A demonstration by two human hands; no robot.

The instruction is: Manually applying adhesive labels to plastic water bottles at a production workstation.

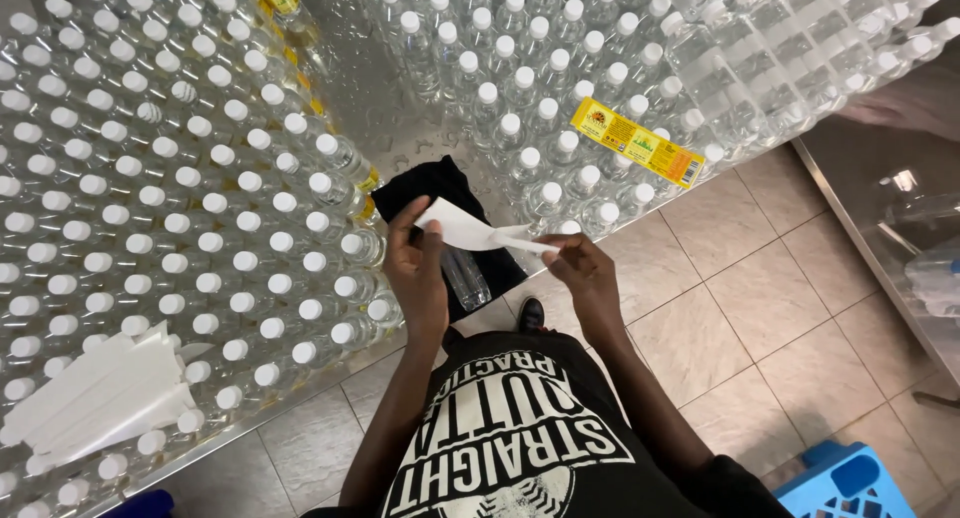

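Observation:
My left hand (417, 268) and my right hand (583, 268) both hold a white strip of paper (470, 230), a label backing, stretched between them. Under the strip a clear plastic bottle (466, 276) lies on a black cloth (445, 203) at the table's edge. A yellow label (636, 141) rests on the white caps of the bottles beyond my right hand. Several clear bottles with white caps (200, 208) stand packed on the steel table (385, 108).
A pile of white backing strips (100, 393) lies on the bottle caps at the lower left. A blue plastic crate (845, 483) stands on the tiled floor (740, 308) at the lower right. Another steel surface (890, 218) runs along the right, with a blurred hand (900, 103) of another person above it.

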